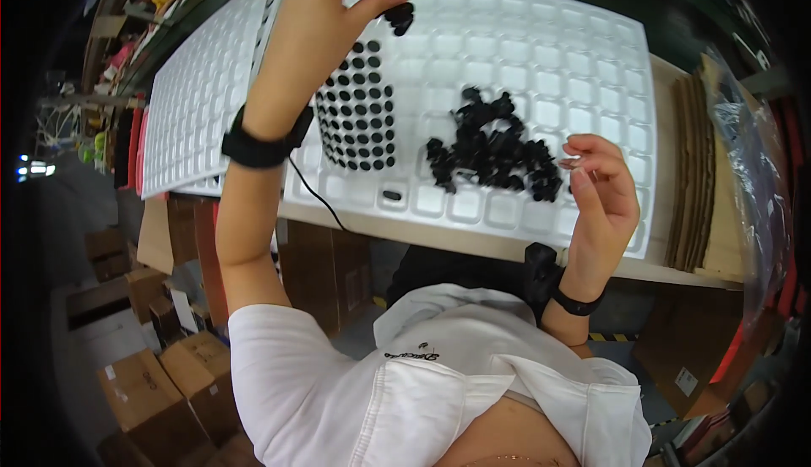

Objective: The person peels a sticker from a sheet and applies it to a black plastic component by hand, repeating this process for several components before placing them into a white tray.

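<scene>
My left hand (pixel 338 11) reaches to the far side of the white compartment tray (pixel 583 70). Its thumb and fingertips pinch a small black part (pixel 400 18) above the tray. Below that hand lies a sheet of black oval pads (pixel 359 116) in rows, partly covered by my forearm. My right hand (pixel 604 184) is at the tray's right side, thumb and forefinger closed on something small and thin that I cannot make out. Just left of it is a loose pile of small black parts (pixel 498 146). A single black oval piece (pixel 392 195) lies near the front edge.
A second white tray (pixel 198 95) leans at the left. Flattened cardboard (pixel 688 171) and clear plastic film (pixel 748 154) stand at the right end of the table. Cardboard boxes (pixel 160 391) sit on the floor at lower left. A black cable (pixel 317 195) hangs by my left wrist.
</scene>
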`<action>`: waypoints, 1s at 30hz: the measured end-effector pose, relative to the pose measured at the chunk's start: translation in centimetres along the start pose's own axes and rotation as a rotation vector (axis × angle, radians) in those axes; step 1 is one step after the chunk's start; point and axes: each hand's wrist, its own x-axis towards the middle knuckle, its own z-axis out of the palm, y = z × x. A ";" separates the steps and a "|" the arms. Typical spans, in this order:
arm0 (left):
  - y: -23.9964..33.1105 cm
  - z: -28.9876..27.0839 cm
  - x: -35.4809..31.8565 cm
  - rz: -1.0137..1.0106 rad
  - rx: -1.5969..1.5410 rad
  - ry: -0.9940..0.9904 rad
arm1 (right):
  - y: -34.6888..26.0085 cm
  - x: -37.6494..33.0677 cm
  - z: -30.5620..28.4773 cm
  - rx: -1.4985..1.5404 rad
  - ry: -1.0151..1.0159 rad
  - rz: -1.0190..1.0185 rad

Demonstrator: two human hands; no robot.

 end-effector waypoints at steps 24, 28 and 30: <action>-4.6 1.7 -30.8 -0.594 -0.112 0.203 | 5.2 -11.3 14.7 -0.159 -0.317 0.083; -5.3 1.0 -31.0 -0.739 -0.250 0.205 | 6.2 -11.6 15.5 -0.181 -0.349 0.094; -6.6 1.1 -31.1 -0.661 -0.233 0.197 | 6.5 -11.8 16.1 -0.184 -0.355 0.103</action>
